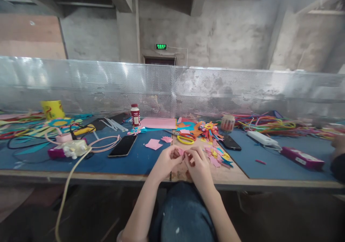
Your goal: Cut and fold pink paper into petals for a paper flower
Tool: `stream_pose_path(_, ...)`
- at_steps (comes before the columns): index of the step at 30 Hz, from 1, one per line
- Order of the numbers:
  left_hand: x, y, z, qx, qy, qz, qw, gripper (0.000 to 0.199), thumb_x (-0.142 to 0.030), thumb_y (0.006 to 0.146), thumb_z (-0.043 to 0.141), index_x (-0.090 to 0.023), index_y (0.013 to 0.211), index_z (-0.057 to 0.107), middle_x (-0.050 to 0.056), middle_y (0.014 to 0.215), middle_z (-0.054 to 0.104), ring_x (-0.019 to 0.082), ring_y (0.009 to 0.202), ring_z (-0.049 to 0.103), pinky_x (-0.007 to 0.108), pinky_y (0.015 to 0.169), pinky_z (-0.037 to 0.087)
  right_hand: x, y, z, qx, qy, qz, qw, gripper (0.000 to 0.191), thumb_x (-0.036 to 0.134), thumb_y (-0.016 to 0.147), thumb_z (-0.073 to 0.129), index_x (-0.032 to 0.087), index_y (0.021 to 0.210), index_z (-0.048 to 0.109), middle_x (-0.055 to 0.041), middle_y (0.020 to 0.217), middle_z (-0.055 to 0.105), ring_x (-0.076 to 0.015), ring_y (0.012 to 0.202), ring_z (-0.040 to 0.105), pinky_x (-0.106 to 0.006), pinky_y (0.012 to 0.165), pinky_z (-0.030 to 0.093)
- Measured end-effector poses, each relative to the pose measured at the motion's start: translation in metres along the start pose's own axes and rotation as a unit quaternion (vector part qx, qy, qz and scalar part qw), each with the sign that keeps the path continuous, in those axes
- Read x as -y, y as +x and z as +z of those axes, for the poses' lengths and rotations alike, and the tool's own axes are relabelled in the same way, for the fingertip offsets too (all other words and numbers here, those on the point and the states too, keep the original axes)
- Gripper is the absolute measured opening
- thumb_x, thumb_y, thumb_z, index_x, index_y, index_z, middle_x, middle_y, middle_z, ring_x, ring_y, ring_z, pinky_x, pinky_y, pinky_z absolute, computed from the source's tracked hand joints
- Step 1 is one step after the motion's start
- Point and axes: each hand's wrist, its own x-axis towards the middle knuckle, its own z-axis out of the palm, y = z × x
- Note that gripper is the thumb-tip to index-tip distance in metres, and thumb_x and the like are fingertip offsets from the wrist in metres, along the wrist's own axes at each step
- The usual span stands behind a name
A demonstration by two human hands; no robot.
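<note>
Dark denim on a knee [185, 213] sits nearest us, down at six o'clock, and we're reading this dial from the two hands at its centre. Off to the left we go: a yellow tub [54, 109] stands at ten o'clock on the desk [151, 163], coloured strips about it. At nine, a purple power strip [55, 153] with white plugs and a pale cable [66, 195] trailing over the edge, then a black phone [122, 146] lying flat. Up between ten and eleven stands a red-capped bottle [135, 115]; nearer, at ten, come pink paper squares [153, 144] and, just beside them, a pink cut-out [167, 139].

Now the middle! The left hand [170, 161] has its grip closed, fingertips pinching a small pink paper [181, 151], and the right hand [198, 164] meets it, grip closed on the same piece. It's held above the bare wood, with yellow-handled scissors [186, 138] at twelve.

Over to one o'clock, a bright paper flower [209, 128]; a striped jar [228, 122] at two; loose paper scraps [219, 156] at three. Between two and three lie a second phone [231, 142] and a white power strip [262, 138]. Out at three: a purple box-like strip [302, 158], and another person's hand [338, 143], blurred at the edge.
</note>
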Motion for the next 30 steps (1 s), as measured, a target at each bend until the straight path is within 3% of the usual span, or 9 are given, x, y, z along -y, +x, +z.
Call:
stream_pose_path(10, 0.0, 0.0, 0.0, 0.009, 0.003, 0.006, 1.0, 0.018, -0.029, 0.074, 0.057, -0.015, 0.086, 0.056, 0.0, 0.071, 0.054, 0.012, 0.067, 0.051, 0.022, 0.063, 0.04, 0.008, 0.007, -0.003, 0.005, -0.023, 0.014, 1.0, 0.011, 0.015, 0.08, 0.043, 0.019, 0.08, 0.054, -0.0054, 0.082, 0.053, -0.0132, 0.065, 0.053, -0.025, 0.061, 0.045)
stream_pose_path(14, -0.001, 0.0, 0.0, 0.011, 0.014, 0.01, 1.0, 0.017, -0.028, 0.075, 0.056, -0.015, 0.086, 0.058, 0.001, 0.073, 0.056, 0.013, 0.07, 0.052, 0.023, 0.065, 0.041, 0.007, 0.007, -0.004, 0.01, 0.012, 0.054, 0.998, 0.007, 0.018, 0.079, 0.047, 0.018, 0.081, 0.053, -0.0042, 0.082, 0.053, -0.0127, 0.064, 0.054, -0.024, 0.057, 0.044)
stream_pose_path(19, -0.003, 0.0, 0.0, 0.021, 0.011, 0.023, 0.999, 0.015, -0.026, 0.075, 0.055, -0.015, 0.085, 0.058, 0.001, 0.075, 0.056, 0.014, 0.072, 0.052, 0.024, 0.068, 0.042, 0.005, 0.005, -0.007, 0.028, 0.078, 0.083, 0.993, 0.015, 0.02, 0.081, 0.047, 0.019, 0.092, 0.057, -0.0061, 0.091, 0.055, -0.013, 0.068, 0.056, -0.023, 0.056, 0.046)
stream_pose_path(23, -0.004, -0.001, 0.001, 0.014, 0.003, 0.019, 1.0, 0.014, -0.027, 0.074, 0.056, -0.015, 0.081, 0.058, 0.001, 0.074, 0.056, 0.014, 0.072, 0.053, 0.025, 0.07, 0.043, 0.006, 0.005, -0.01, 0.027, 0.118, 0.086, 0.989, 0.016, 0.021, 0.082, 0.046, 0.02, 0.088, 0.061, -0.0064, 0.089, 0.057, -0.0153, 0.076, 0.056, -0.023, 0.055, 0.047)
stream_pose_path(30, 0.0, 0.0, 0.0, 0.027, -0.022, -0.014, 0.999, 0.018, -0.032, 0.072, 0.06, -0.014, 0.075, 0.058, 0.003, 0.075, 0.061, 0.015, 0.074, 0.057, 0.027, 0.072, 0.044, 0.01, 0.007, -0.018, 0.042, 0.171, 0.151, 0.973, 0.015, 0.03, 0.081, 0.05, 0.019, 0.076, 0.06, -0.0059, 0.079, 0.058, -0.0173, 0.073, 0.056, -0.022, 0.049, 0.044)
